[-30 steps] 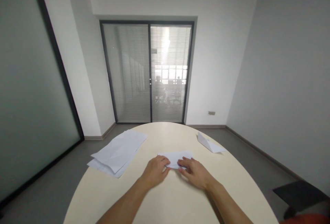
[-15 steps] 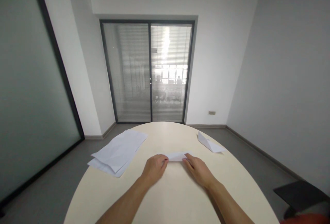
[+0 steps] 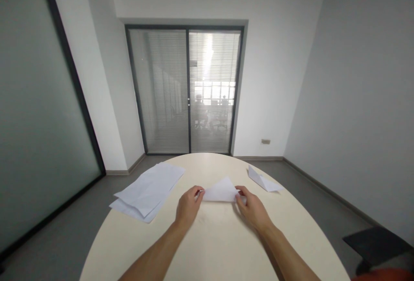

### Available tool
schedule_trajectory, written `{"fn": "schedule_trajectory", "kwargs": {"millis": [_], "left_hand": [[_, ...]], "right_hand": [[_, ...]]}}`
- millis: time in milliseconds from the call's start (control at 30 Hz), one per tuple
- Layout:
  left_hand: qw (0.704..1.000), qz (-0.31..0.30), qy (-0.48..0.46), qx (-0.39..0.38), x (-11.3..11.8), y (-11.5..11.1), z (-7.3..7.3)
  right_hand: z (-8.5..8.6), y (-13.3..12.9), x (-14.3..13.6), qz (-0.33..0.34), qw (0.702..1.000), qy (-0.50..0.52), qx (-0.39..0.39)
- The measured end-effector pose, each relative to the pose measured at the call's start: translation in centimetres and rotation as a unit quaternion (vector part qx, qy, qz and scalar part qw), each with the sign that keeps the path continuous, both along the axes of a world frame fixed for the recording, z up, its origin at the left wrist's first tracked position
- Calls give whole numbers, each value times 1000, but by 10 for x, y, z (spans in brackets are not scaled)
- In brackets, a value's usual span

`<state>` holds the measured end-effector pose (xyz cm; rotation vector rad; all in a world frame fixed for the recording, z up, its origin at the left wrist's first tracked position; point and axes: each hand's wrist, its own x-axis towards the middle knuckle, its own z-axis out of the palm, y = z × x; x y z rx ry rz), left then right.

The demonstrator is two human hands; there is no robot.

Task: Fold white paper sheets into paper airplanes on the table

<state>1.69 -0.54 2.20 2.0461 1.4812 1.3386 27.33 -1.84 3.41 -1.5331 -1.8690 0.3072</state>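
Note:
Between my hands is a folded sheet of white paper (image 3: 221, 190), roughly triangular, its peak pointing away from me and its long straight edge towards me. My left hand (image 3: 189, 203) pinches its left end between thumb and fingers. At the right end, my right hand (image 3: 252, 207) grips the paper in the same way. The fingers cover both corners. Whether the paper rests on the table or is slightly raised, I cannot tell.
Loose white sheets (image 3: 150, 190) lie overlapping on the left of the round cream table (image 3: 207, 246). A folded paper piece (image 3: 263, 180) sits near the right edge. A dark chair (image 3: 378, 242) stands at the lower right. Beyond the table is a glass door (image 3: 161, 100) with blinds.
The folded paper has turned from a narrow strip to show a wider triangular face with its peak away from me. Both hands have moved slightly outward, still gripping its ends.

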Motion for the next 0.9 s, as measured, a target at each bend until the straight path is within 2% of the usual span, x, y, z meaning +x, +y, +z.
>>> {"fn": "schedule_trajectory", "kwargs": {"millis": [200, 333, 467, 633, 800, 900], "left_hand": [[996, 19, -82, 12, -2, 4, -2], [997, 49, -51, -25, -2, 6, -6], [993, 59, 64, -75, 0, 5, -9], [981, 57, 176, -64, 3, -1, -9], [976, 40, 208, -41, 4, -3, -9], [974, 50, 221, -32, 3, -2, -13]], "right_hand": [[8, 3, 3, 11, 990, 133, 43], [3, 10, 7, 4, 981, 190, 25], [-9, 14, 11, -23, 993, 109, -25], [-17, 12, 13, -54, 997, -22, -44], [-12, 10, 10, -56, 994, -93, -15], [-5, 7, 3, -14, 990, -136, 25]]}}
